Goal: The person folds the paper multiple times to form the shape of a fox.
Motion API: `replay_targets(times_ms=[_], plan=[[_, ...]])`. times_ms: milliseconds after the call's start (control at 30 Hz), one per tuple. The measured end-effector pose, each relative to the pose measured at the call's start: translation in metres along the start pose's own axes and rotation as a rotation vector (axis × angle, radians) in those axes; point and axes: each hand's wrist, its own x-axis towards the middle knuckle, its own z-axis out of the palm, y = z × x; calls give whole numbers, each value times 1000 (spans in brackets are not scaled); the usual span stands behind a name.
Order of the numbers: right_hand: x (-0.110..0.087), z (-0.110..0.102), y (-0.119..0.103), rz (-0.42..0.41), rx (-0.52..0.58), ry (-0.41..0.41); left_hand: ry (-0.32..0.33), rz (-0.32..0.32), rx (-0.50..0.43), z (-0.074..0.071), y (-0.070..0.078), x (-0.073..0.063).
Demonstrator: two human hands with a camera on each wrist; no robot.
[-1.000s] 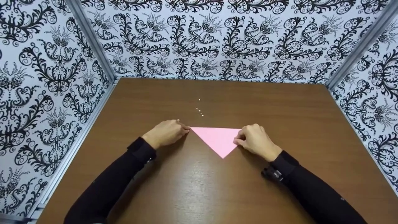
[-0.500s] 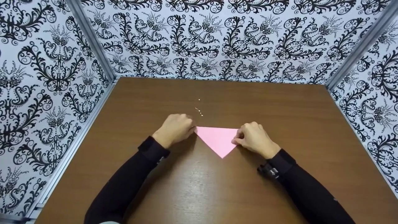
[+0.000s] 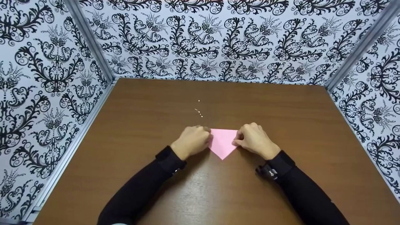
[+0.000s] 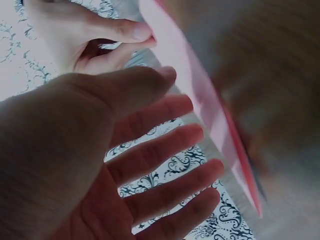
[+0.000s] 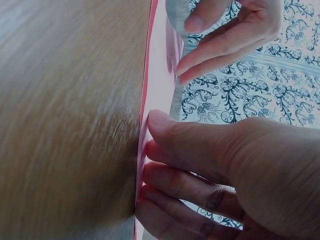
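Note:
A sheet of pink paper (image 3: 223,142), folded to a triangle, lies flat on the brown table with a corner pointing toward the person. My left hand (image 3: 193,140) is over its left corner and hides it; in the left wrist view that hand's fingers (image 4: 165,140) are fairly straight and spread, tips at the paper's edge. On the other side my right hand (image 3: 257,140) holds the paper's right corner. The left wrist view shows this right hand (image 4: 100,40) pinching the pink paper (image 4: 185,65) between thumb and forefinger. Its other fingers curl in the right wrist view.
The wooden table (image 3: 265,103) ends at a patterned black-and-white wall (image 3: 203,37), with similar panels at both sides and grey metal posts (image 3: 93,43) in the corners. A line of small white specks (image 3: 199,112) shows on the table beyond the paper.
My left hand has moved right along the paper, from its left tip toward the middle, covering more of it. The right hand has stayed nearly in place at the right corner.

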Motion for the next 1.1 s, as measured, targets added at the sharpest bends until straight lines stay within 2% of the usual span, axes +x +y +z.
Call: replay_targets(times_ms=[67,333,533,833,1100], plan=[[0,0,0,-3,1,2,4,-8,12,2,-1,0],[-1,0,1,8,28,2,30,18,-41,10,-8,3],[-4,3,3,14,36,13,25,31,-72,14,-6,1],[1,-2,11,24,25,109,37,9,-79,15,-3,-1],[4,-7,22,75,24,41,46,-6,-56,13,-2,0]])
